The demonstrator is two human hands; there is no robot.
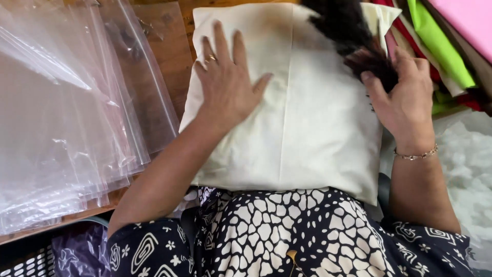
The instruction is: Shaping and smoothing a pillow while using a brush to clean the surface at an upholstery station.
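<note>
A wooden bench [169, 48] carries the work, its left part covered by a fanned stack of clear plastic bags [66, 118]. At its near edge lies a cream cushion [307, 118], partly over the person's patterned lap — a spot that keeps it flat and steady. The left hand [228, 84] rests open on it, palm down and fingers spread, pinning the cloth. The right hand [405, 97] curls round the cushion's right edge, gripping there beside a dark hairy tuft [353, 36]. Folded coloured fabrics [446, 41] lie far right — white stuffing [469, 164] below them.
</note>
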